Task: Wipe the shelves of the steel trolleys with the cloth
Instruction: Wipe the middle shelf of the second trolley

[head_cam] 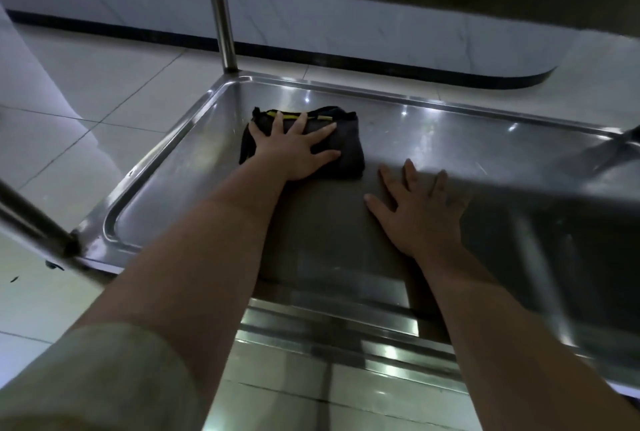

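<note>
Pressing left hand [294, 150] flat on folded cloth [346, 150], long axis left-right

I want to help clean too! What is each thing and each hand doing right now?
cloth: dark, folded, flat on the shelf
left hand: fingers spread, pressing the cloth
right hand: flat on bare steel, holding nothing
shelf: shiny, holds only the cloth

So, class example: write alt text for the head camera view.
A person's left hand presses a dark folded cloth flat onto a steel trolley shelf, while the right hand rests open on the bare metal beside it.
</note>
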### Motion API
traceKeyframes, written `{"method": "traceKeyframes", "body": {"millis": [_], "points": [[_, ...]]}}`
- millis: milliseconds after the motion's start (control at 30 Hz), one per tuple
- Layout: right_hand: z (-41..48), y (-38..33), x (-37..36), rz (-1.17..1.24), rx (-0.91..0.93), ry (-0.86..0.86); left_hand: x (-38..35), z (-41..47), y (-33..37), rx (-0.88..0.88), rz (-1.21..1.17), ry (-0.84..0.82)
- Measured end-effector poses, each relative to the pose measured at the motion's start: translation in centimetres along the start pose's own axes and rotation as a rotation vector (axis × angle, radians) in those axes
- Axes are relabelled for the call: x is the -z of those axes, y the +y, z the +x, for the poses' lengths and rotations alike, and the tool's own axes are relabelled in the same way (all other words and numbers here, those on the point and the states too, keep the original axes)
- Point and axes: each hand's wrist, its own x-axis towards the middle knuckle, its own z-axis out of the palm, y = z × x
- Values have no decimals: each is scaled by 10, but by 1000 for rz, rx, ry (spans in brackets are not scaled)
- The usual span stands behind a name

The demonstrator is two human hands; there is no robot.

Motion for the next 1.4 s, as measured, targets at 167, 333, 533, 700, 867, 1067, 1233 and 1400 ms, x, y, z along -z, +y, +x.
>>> {"method": "traceKeyframes", "body": {"millis": [167,333,533,700,867,1067,1233,1400], "points": [[4,3,-2,20,-15,-28,3,2,6,-22,25,-15],[4,4,2,38,-1,-51,-9,-85,-15,-124,16,-90],[1,1,5,33,11,-59,-25,-178,-46,-174,-2,-65],[-2,-2,4,21,21,-54,-15,-104,-32,-105,-10,-36],[1,0,5,44,13,-79,4,-20,-20,-40,9,-24],[5,8,6,97,19,-87,4,-47,-12,-49,32,-53],[2,5,14,35,37,-129,-17,-150,-48,-168,-36,-83],[10,-21,18,152,-1,-230,-17,-180,-60,-127,-6,-36]]}}
